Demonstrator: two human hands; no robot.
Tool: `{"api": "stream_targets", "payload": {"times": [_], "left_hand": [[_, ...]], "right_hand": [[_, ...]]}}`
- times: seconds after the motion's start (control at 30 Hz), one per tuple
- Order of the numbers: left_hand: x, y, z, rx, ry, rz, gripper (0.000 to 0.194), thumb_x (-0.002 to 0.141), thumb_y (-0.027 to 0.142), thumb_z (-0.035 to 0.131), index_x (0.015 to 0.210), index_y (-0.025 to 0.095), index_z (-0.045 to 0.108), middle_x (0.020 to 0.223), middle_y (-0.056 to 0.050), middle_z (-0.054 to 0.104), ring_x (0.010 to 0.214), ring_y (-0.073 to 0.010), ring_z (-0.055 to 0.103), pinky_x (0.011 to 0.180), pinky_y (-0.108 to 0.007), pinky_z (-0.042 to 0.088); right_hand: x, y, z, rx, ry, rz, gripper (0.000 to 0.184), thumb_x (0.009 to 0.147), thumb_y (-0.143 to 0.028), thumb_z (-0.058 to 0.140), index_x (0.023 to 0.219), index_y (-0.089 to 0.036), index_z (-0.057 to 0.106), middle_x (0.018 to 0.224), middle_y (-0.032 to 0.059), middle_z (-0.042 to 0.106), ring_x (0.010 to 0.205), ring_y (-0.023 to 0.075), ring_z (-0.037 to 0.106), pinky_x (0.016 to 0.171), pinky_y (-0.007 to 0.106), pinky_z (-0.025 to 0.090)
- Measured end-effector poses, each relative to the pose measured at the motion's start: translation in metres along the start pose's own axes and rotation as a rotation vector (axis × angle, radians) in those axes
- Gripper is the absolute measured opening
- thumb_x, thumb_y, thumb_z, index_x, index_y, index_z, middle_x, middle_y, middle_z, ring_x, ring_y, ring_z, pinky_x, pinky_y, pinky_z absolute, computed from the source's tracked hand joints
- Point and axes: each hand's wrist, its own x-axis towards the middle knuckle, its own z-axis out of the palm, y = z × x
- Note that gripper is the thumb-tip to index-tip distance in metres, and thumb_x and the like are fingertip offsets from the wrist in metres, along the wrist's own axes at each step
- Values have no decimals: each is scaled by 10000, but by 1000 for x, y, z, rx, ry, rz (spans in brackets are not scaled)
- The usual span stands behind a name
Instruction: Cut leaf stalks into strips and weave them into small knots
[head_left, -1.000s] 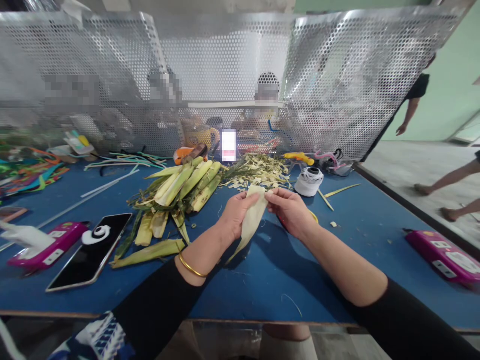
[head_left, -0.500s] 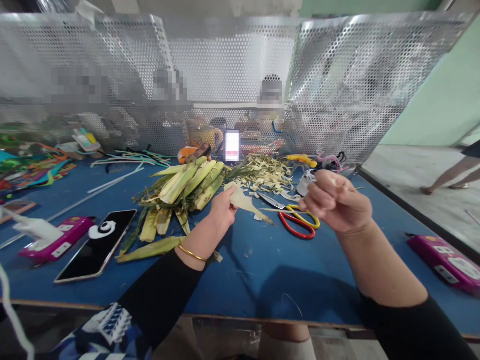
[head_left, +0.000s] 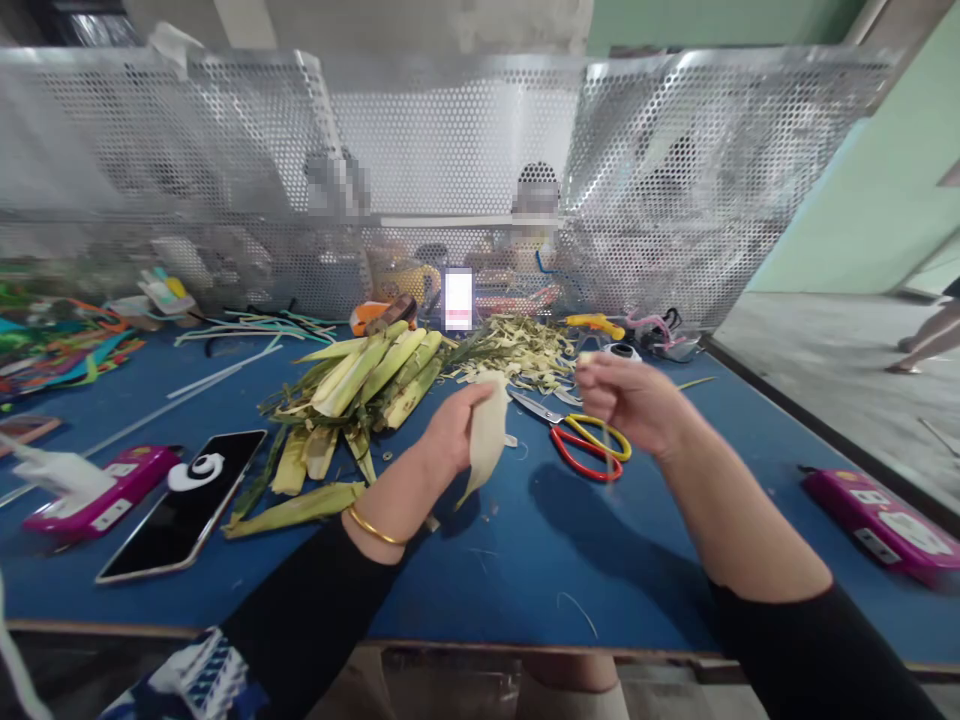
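Note:
My left hand [head_left: 452,428] is closed on a pale, flat corn husk [head_left: 489,435], which hangs down from the fingers, narrowing to a tip. Over the scissors' handles, the fingers of my right hand [head_left: 622,395] are pinched together. A thin, blurred husk strip [head_left: 609,455] dangles from them. The scissors [head_left: 589,446], with one red and one yellow handle loop, lie on the blue table between my hands. Left of my left hand lies a heap of green-yellow corn husks [head_left: 367,375]. Behind the hands spreads a pile of husk scraps [head_left: 525,350].
A black phone [head_left: 184,510] and a magenta power strip [head_left: 112,488] lie at left; another magenta power strip [head_left: 877,520] is at right. A lit phone [head_left: 458,298] stands before the perforated metal screen [head_left: 450,130]. A yellow tool [head_left: 596,325] lies at the back. People are behind the screen.
The husk in my left hand has swung from pointing right to hanging down. My right hand has moved slightly left and turned, with the thin strip now hanging below it.

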Motion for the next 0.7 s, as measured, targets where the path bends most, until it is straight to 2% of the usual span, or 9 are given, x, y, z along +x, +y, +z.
{"api": "stream_targets", "payload": {"times": [0.03, 0.1, 0.2, 0.33, 0.43, 0.57, 0.7], "left_hand": [[-5, -4, 5, -7, -33, -49, 66, 710, 203, 658, 718, 171, 601, 563, -1, 587, 477, -132, 535, 521, -276, 468], [-12, -11, 13, 2, -78, 10, 106, 664, 169, 697, 744, 170, 628, 579, 14, 595, 487, -112, 531, 510, -237, 436], [-17, -17, 18, 84, -97, 87, 180, 635, 182, 732, 802, 149, 675, 645, -4, 631, 532, -103, 550, 530, -219, 420], [-17, -21, 17, 174, -100, 100, 217, 642, 223, 734, 843, 149, 696, 696, -18, 647, 572, -111, 560, 556, -230, 415], [-17, -21, 16, 188, -76, 111, 186, 657, 274, 732, 791, 154, 684, 673, -7, 626, 569, -108, 544, 548, -231, 403], [-16, -20, 16, 211, -38, 134, 210, 673, 352, 725, 738, 162, 663, 657, 5, 601, 564, -105, 528, 523, -229, 391], [-14, -20, 15, 249, -23, 141, 215, 672, 358, 719, 726, 158, 662, 657, -3, 601, 568, -110, 533, 525, -231, 387]], "right_hand": [[5, 9, 5, -23, 1, 67, 300, 561, -273, 791, 635, -192, 511, 536, -79, 422, 394, 20, 222, 364, 203, 147], [11, 27, 12, -39, 54, 103, 311, 572, -319, 799, 669, -190, 533, 474, -112, 307, 378, 19, 151, 352, 199, 69], [13, 45, 19, -69, 57, 87, 383, 587, -430, 814, 668, -193, 524, 456, -120, 276, 374, 24, 157, 347, 205, 72], [10, 53, 24, -121, 98, 51, 398, 565, -440, 831, 663, -202, 528, 417, -123, 279, 362, 28, 160, 359, 229, 76], [10, 53, 26, -204, 117, -5, 366, 579, -406, 819, 638, -201, 523, 434, -111, 335, 383, 37, 203, 388, 237, 130], [10, 52, 26, -355, 118, -110, 297, 615, -382, 778, 651, -184, 559, 529, -74, 462, 486, 69, 346, 478, 243, 250], [11, 53, 25, -434, 125, -153, 299, 609, -392, 771, 683, -173, 582, 602, -45, 525, 573, 97, 419, 540, 251, 292]]}}
